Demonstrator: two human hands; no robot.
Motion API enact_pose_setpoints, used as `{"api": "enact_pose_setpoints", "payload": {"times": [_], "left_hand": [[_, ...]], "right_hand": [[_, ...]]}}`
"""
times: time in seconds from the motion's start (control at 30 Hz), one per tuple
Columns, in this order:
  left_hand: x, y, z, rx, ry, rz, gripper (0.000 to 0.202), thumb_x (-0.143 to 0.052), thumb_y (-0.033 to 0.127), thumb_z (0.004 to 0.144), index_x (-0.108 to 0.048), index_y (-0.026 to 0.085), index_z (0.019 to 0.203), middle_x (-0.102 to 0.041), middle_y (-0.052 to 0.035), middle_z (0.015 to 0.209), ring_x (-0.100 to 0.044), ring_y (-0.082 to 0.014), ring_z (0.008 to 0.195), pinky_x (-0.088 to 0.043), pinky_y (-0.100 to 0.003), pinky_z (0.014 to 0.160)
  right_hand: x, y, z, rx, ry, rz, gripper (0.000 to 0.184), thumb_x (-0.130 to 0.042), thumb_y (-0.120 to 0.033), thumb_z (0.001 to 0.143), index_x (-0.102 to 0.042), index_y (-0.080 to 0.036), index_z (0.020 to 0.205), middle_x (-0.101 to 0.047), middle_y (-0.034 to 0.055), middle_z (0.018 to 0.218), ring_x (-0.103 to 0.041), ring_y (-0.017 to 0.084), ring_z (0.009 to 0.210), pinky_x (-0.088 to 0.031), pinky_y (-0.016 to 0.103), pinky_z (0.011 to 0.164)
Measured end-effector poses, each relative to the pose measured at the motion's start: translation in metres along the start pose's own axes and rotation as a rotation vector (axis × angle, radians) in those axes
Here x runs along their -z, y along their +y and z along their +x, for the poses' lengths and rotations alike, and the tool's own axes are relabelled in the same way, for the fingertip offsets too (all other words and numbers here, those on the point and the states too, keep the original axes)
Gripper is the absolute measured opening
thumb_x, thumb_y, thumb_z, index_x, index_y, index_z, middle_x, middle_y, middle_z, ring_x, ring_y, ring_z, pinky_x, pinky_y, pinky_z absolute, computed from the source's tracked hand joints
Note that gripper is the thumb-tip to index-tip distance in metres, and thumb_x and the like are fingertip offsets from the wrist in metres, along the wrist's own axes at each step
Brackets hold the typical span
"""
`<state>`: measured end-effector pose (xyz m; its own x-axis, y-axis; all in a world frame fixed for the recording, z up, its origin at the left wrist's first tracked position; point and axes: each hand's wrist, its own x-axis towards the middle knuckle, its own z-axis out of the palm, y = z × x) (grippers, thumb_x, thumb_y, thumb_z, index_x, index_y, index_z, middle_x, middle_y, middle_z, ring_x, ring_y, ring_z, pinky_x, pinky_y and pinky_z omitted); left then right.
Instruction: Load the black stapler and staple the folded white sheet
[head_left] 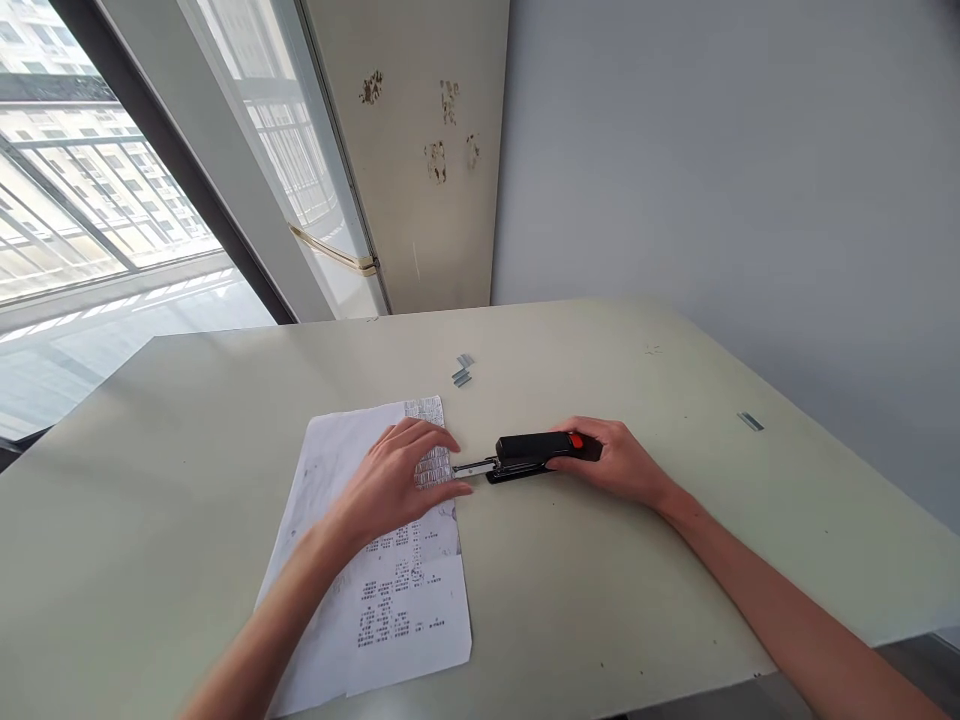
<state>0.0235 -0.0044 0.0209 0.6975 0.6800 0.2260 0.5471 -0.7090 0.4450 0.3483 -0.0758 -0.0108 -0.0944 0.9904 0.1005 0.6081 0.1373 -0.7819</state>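
Observation:
My right hand (611, 455) is wrapped around the rear of a black stapler (532, 447) with a red button. The stapler's metal staple tray (474, 468) sticks out of its front, pointing left. Beside the tray's tip is my left hand (401, 467), fingers and thumb spread apart, resting over the printed paper sheets (409, 600). Whether a fingertip touches the tray, I cannot tell. Dense rows of small silvery marks that look like staples (429, 412) run along the paper's upper right edge, partly hidden under my left hand.
Small strips of staples (462, 375) lie behind the paper on the pale table (600, 580). Another staple strip (750, 421) is near the table's right edge. A grey wall (712, 150) borders the right side, and a window with railings (97, 200) is at the left.

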Motion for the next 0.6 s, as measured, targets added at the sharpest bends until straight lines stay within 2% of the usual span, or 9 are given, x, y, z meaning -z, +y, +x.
{"api": "enact_pose_setpoints", "payload": {"times": [0.07,0.17,0.27,0.33,0.43,0.6], "left_hand": [[0.000,-0.005,0.015,0.093,0.061,-0.048,0.038,-0.068,0.061,0.094,-0.071,0.029,0.114,-0.074,-0.0031,0.114,-0.068,-0.0260,0.108,-0.055,-0.041,0.092],[-0.012,-0.016,0.049,0.226,0.179,-0.001,0.024,-0.063,0.047,0.100,-0.070,0.027,0.111,-0.073,-0.0010,0.100,-0.069,-0.0206,0.091,-0.055,-0.034,0.080],[-0.031,-0.029,0.085,0.291,0.228,0.089,0.017,-0.067,0.035,0.096,-0.068,0.024,0.109,-0.071,-0.0029,0.096,-0.067,-0.0232,0.090,-0.053,-0.036,0.081],[-0.041,-0.034,0.102,0.328,0.255,0.142,0.015,-0.070,0.033,0.094,-0.067,0.022,0.104,-0.070,-0.0056,0.095,-0.067,-0.0274,0.095,-0.052,-0.040,0.085],[-0.049,-0.036,0.112,0.344,0.271,0.205,0.014,-0.069,0.035,0.096,-0.066,0.021,0.096,-0.069,-0.0087,0.095,-0.066,-0.0311,0.098,-0.049,-0.044,0.088],[-0.048,-0.033,0.103,0.264,0.237,0.266,0.016,-0.063,0.036,0.101,-0.067,0.021,0.094,-0.070,-0.0092,0.103,-0.064,-0.0305,0.104,-0.046,-0.044,0.092]], "right_hand": [[0.000,0.001,0.001,0.003,-0.001,-0.004,0.037,-0.074,-0.062,0.087,-0.075,-0.026,0.098,-0.074,0.0022,0.089,-0.063,0.021,0.079,-0.050,0.032,0.071],[-0.001,0.001,0.003,0.020,-0.003,-0.008,0.036,-0.073,-0.061,0.087,-0.074,-0.026,0.097,-0.073,0.0023,0.088,-0.063,0.021,0.078,-0.050,0.033,0.070],[-0.001,0.001,0.004,0.029,-0.006,0.005,0.033,-0.073,-0.058,0.088,-0.074,-0.026,0.098,-0.074,0.0020,0.089,-0.064,0.021,0.080,-0.050,0.032,0.072],[0.000,0.001,0.005,0.034,-0.004,0.014,0.033,-0.074,-0.057,0.088,-0.074,-0.026,0.099,-0.074,0.0021,0.090,-0.065,0.021,0.081,-0.050,0.032,0.073],[0.000,0.001,0.005,0.041,-0.005,0.031,0.035,-0.075,-0.059,0.088,-0.074,-0.026,0.099,-0.075,0.0028,0.092,-0.066,0.022,0.083,-0.051,0.033,0.075],[0.001,0.001,0.006,0.052,-0.008,0.043,0.034,-0.075,-0.058,0.088,-0.074,-0.026,0.101,-0.075,0.0022,0.092,-0.065,0.021,0.082,-0.050,0.032,0.075]]}}
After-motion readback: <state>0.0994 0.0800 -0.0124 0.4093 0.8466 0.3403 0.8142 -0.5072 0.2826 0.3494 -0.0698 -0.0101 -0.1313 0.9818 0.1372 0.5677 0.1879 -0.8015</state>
